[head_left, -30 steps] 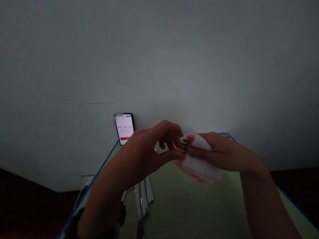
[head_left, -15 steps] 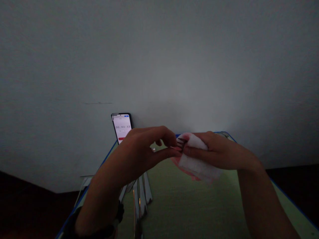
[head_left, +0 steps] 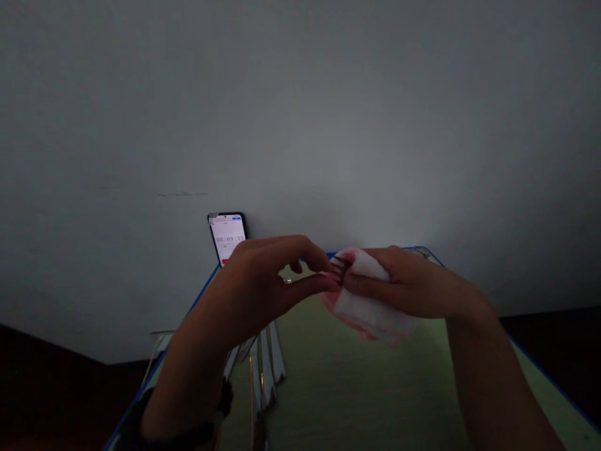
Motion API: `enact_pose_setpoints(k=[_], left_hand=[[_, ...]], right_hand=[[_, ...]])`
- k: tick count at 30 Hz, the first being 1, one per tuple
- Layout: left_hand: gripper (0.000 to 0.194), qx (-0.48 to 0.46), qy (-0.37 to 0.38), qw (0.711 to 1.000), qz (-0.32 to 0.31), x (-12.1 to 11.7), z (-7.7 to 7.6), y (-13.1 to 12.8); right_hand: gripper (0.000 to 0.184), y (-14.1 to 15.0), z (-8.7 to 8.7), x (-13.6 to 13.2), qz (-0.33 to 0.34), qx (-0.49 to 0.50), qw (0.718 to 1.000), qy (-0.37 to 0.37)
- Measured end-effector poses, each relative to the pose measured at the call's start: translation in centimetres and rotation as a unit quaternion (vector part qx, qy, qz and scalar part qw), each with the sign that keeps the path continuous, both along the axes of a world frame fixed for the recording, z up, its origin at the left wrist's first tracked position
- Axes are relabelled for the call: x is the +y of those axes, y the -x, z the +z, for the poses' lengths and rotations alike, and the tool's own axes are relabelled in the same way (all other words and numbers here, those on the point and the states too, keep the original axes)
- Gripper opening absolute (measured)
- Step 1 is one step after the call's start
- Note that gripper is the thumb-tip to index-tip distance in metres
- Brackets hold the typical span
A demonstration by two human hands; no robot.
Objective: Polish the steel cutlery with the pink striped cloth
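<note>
A fork [head_left: 340, 269] is held up over the table, its tines pointing left and its handle hidden. My right hand [head_left: 416, 285] grips it through a white and pink cloth [head_left: 370, 311], with the thumb pressing near the base of the tines. The cloth wraps behind the fork and hangs down below my fingers. From the left, my left hand [head_left: 265, 285] pinches the tine tips between thumb and forefinger; some pink cloth seems to lie there too. Its other fingers are curled.
A phone [head_left: 228, 232] showing a running timer leans against the grey wall [head_left: 328, 125]. Several pieces of flat metal cutlery [head_left: 267, 369] lie on the green table [head_left: 352, 388], partly behind my left forearm. A small shiny item [head_left: 287, 280] shows beyond my left thumb. The table has a blue edge.
Both hands keep their grip on the fork and cloth, almost in place. The whole view has shifted very slightly.
</note>
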State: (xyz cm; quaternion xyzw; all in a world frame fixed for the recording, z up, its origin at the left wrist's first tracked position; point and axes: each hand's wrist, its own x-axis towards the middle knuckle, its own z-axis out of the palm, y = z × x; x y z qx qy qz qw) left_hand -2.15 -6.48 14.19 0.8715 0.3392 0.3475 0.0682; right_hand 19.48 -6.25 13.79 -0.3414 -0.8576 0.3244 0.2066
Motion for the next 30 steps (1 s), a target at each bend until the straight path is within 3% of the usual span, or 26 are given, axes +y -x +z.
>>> enact_pose_setpoints(k=[14, 21, 30], left_hand=[[0.018, 0.006, 0.019, 1.0, 0.018, 0.19, -0.32, 0.13], [0.02, 0.005, 0.042, 0.999, 0.035, 0.14, -0.31, -0.02], [0.019, 0.01, 0.094, 0.995, -0.023, 0.71, -0.32, 0.22]], right_hand=[[0.027, 0.12, 0.24, -0.26, -0.007, -0.006, 1.0, 0.023], [0.033, 0.07, 0.09, -0.06, -0.028, -0.029, 0.999, -0.002], [0.032, -0.12, 0.11, 0.05, -0.037, -0.043, 0.998, -0.014]])
